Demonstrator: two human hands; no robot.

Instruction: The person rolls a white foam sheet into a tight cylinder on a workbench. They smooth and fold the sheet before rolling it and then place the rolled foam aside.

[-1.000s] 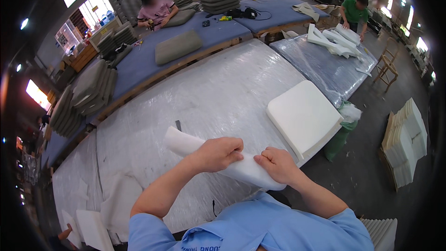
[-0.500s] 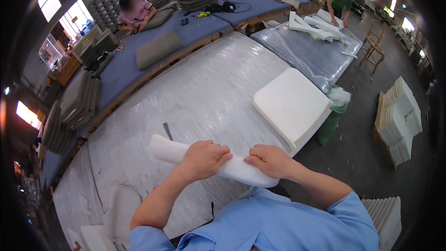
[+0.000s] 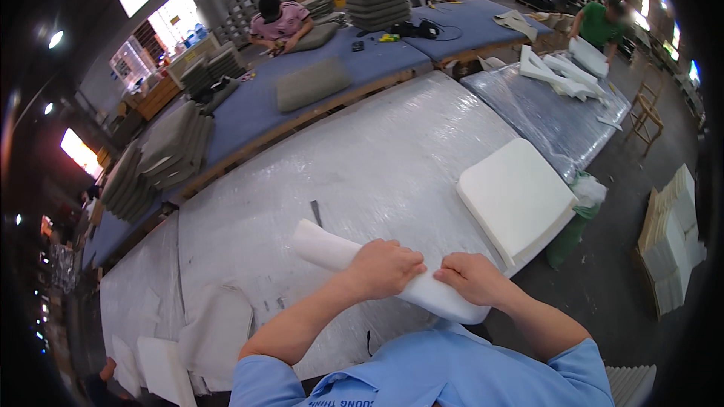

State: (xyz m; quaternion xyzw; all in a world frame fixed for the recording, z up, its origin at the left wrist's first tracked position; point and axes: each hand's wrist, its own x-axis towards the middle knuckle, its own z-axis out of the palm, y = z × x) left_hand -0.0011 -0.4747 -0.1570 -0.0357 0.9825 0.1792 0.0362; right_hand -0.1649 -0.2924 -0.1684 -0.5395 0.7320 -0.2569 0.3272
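Note:
A white foam pad (image 3: 329,247), bent or rolled into a long shape, lies across the near part of the plastic-covered table. My left hand (image 3: 386,270) is closed on its middle. Close beside it, my right hand (image 3: 469,277) grips the pad toward its right end. Both hands have their thumbs toward each other. Just beyond the pad's left end lies a small dark strip-like tool (image 3: 316,213). To the right of my hands, a flat white seat-shaped foam cushion (image 3: 517,200) rests at the table's edge. Its corners are rounded at the far side.
The table (image 3: 362,151) has a pale fabric piece (image 3: 216,324) at near left. Beyond stands a blue table (image 3: 245,117) with grey cushions (image 3: 377,4). Co-workers stand at the far tables. White foam sheets (image 3: 670,245) are stacked on the right floor, near a wooden chair (image 3: 647,109).
The whole view has shifted, so the tables and my hands appear farther right and lower. My hands keep their grip on the foam pad. The co-worker in green has lifted a white piece.

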